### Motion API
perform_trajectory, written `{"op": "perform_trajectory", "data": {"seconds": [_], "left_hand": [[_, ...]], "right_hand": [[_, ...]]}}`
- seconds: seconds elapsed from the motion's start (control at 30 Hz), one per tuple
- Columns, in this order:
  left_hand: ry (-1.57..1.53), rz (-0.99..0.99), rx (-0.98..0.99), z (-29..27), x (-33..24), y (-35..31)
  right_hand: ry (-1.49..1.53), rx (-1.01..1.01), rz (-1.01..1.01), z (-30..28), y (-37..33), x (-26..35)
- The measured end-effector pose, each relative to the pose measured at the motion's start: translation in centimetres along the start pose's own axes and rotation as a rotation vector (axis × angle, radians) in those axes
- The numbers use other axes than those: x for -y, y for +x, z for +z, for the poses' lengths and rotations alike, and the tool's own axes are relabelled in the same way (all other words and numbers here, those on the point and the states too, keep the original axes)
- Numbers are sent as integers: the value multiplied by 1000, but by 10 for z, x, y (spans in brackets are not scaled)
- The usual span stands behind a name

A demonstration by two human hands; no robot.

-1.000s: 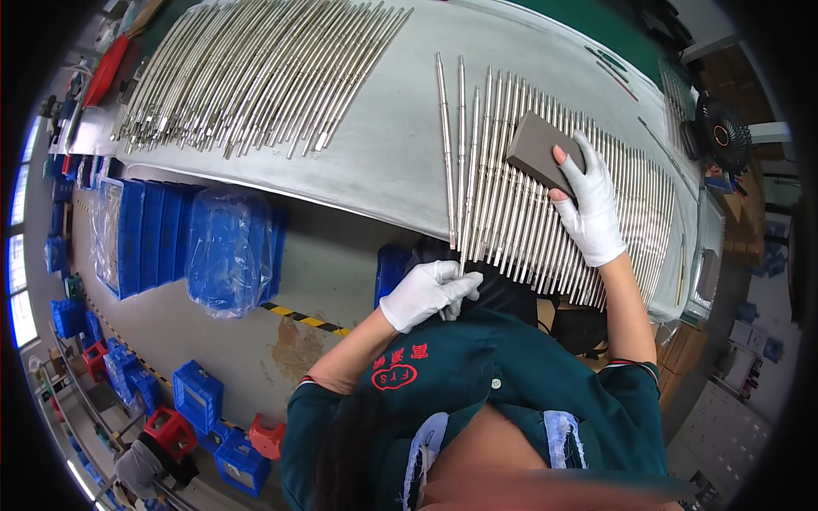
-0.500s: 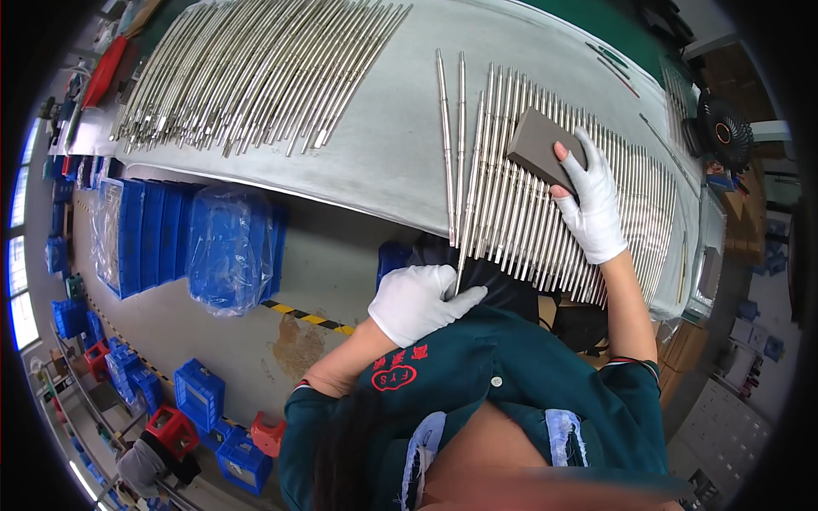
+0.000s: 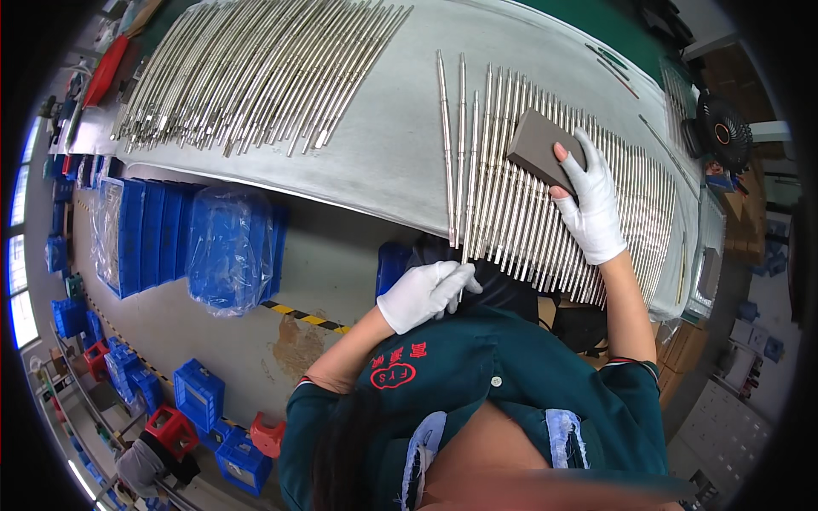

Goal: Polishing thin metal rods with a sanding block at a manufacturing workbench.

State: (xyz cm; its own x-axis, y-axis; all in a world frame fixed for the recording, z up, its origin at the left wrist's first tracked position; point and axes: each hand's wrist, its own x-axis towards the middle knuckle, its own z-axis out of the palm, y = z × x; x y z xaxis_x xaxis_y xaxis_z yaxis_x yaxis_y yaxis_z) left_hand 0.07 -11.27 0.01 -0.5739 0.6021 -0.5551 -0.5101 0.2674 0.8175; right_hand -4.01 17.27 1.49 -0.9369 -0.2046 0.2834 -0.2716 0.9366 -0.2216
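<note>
My left hand (image 3: 423,295), in a white glove, is closed with its fingers around the near end of a thin metal rod (image 3: 470,179) that overhangs the table's near edge. My right hand (image 3: 594,209) wears a white glove with some fingertips bare. It grips a grey-brown rectangular block (image 3: 535,145) resting on a row of metal rods (image 3: 630,204) laid side by side. Two rods lie apart from that row on its left, one of them a slim metal rod (image 3: 445,128) with a narrowed tip.
A second batch of rods (image 3: 256,77) covers the table's left side. The pale tabletop (image 3: 375,162) shows between the batches. Blue crates (image 3: 153,230), some wrapped in plastic, stand below at the left. A black fan (image 3: 720,129) is at the far right.
My left hand has shifted slightly right and up, its thumb and fingers now curled closer around the rod's end. The held rod has swung slightly left. My right hand and the block stay put.
</note>
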Motion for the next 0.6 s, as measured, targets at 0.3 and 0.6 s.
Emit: {"op": "perform_trajectory", "data": {"seconds": [0.3,0.6], "left_hand": [[-105,-54,15,-1,3,1],[-174,-104,31,-1,0,2]], "right_hand": [[6,2,2,1,1,1],[8,3,-2,-1,1,-1]]}}
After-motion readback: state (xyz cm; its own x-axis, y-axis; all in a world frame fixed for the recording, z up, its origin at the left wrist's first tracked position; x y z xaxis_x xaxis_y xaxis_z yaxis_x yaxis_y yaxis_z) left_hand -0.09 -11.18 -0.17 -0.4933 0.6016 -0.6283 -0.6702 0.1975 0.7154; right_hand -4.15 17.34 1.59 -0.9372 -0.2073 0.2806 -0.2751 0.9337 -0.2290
